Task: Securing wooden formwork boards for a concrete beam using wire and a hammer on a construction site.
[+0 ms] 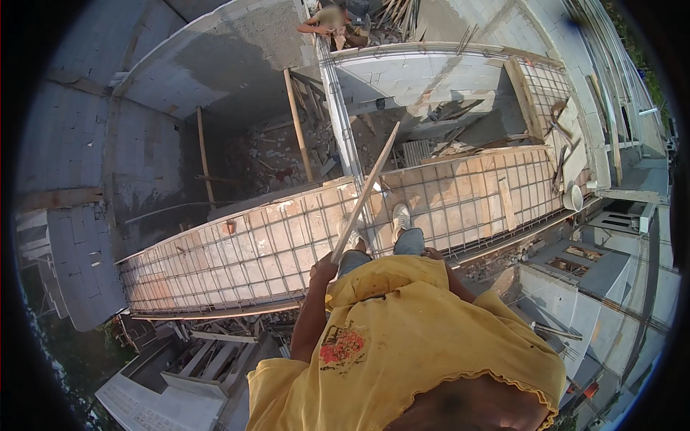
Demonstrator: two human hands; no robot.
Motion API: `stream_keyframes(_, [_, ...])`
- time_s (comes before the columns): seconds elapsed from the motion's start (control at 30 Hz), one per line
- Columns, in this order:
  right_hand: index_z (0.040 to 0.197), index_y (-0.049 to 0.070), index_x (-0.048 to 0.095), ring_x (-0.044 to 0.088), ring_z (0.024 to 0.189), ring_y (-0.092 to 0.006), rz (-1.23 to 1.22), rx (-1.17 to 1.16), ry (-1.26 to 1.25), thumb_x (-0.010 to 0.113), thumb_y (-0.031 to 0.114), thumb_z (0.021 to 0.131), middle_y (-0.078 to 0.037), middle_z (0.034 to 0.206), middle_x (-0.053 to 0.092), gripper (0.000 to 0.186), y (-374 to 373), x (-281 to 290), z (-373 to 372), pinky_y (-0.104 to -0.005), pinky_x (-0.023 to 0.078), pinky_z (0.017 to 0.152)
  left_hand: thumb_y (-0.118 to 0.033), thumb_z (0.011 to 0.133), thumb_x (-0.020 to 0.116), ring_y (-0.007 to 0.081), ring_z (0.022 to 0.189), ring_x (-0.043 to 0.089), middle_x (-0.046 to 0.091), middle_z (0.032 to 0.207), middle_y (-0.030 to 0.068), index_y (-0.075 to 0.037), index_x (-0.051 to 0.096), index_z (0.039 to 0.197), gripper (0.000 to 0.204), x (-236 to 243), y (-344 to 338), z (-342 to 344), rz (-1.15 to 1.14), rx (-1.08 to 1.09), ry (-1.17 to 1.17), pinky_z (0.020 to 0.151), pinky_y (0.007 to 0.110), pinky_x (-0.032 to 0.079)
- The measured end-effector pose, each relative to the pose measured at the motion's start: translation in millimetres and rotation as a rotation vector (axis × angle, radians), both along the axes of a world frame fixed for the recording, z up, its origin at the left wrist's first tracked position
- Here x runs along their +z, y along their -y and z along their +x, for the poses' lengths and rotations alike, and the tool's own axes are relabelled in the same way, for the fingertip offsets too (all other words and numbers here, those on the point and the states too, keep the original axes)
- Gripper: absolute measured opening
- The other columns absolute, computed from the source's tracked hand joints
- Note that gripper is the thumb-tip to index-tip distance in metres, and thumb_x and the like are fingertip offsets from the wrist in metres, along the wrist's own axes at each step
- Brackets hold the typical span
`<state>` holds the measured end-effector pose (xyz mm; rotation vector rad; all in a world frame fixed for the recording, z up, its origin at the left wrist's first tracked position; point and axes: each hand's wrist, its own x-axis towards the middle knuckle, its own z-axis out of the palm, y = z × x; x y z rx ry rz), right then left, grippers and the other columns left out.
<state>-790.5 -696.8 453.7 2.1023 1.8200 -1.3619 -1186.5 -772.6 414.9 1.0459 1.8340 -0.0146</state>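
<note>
A long, narrow wooden plank (371,183) slants up and away from my left hand (323,270), whose fingers are closed round its lower end. The plank's far end points over the open room beyond the slab. My right hand (433,254) is beside my right thigh, partly hidden by the yellow shirt, and its fingers are too dark to make out. Under my feet a steel rebar grid (287,241) lies over pale formwork boards (460,190). My light shoes (401,219) stand on it, either side of a narrow wall line.
Beyond the slab's far edge, a deep room holds rubble (277,154) and wooden props (297,126). Another person (336,27) is at the far wall top. A white bucket (573,198) and hand tools (559,165) lie at right. Behind the near edge is a drop to lower structures.
</note>
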Motion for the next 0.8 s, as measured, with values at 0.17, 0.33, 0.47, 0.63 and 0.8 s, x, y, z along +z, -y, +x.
stream_keyframes(0.17, [0.13, 0.002, 0.052, 0.064, 0.097, -0.0269, 0.022, 0.013, 0.003, 0.065, 0.041, 0.087, -0.019, 0.102, 0.065, 0.06, -5, 1, 2, -0.0378, 0.05, 0.081, -0.021, 0.08, 0.055, 0.0407, 0.108, 0.06, 0.065, 0.112, 0.0224, -0.013, 0.058, 0.123, 0.043, 10, -5, 2, 0.001, 0.02, 0.037, 0.094, 0.048, 0.046])
stream_keyframes(0.33, [0.13, 0.002, 0.052, 0.064, 0.097, -0.0267, 0.036, 0.054, 0.0, 0.065, 0.041, 0.087, -0.019, 0.102, 0.065, 0.059, -13, 5, 0, -0.0376, 0.05, 0.081, -0.021, 0.081, 0.054, 0.0396, 0.109, 0.06, 0.065, 0.112, 0.0198, -0.019, 0.058, 0.123, 0.042, -17, 11, -2, -0.035, 0.017, -0.023, 0.094, 0.049, 0.046])
stream_keyframes(0.47, [0.13, 0.002, 0.052, 0.064, 0.097, -0.0265, 0.044, 0.097, 0.004, 0.065, 0.04, 0.088, -0.018, 0.101, 0.065, 0.059, -21, 6, 1, -0.0375, 0.05, 0.081, -0.019, 0.081, 0.054, 0.0394, 0.108, 0.06, 0.066, 0.11, 0.0178, -0.022, 0.059, 0.122, 0.041, 6, 0, 1, -0.043, 0.04, -0.02, 0.092, 0.049, 0.047])
stream_keyframes(0.63, [0.13, 0.002, 0.052, 0.064, 0.096, -0.0263, 0.049, 0.146, -0.003, 0.066, 0.04, 0.088, -0.018, 0.101, 0.065, 0.058, -25, 9, -2, -0.0373, 0.05, 0.081, -0.014, 0.08, 0.053, 0.0391, 0.104, 0.062, 0.067, 0.106, 0.0175, -0.021, 0.06, 0.118, 0.039, 1, 3, 1, -0.02, 0.057, -0.008, 0.089, 0.048, 0.048])
stream_keyframes(0.8, [0.13, 0.002, 0.052, 0.064, 0.096, -0.0261, 0.06, 0.16, 0.001, 0.066, 0.039, 0.088, -0.018, 0.101, 0.065, 0.058, -26, 13, 0, -0.0371, 0.05, 0.081, -0.016, 0.08, 0.052, 0.0383, 0.105, 0.062, 0.067, 0.106, 0.0168, -0.022, 0.059, 0.119, 0.04, -17, 13, 3, -0.021, 0.044, -0.022, 0.088, 0.048, 0.049])
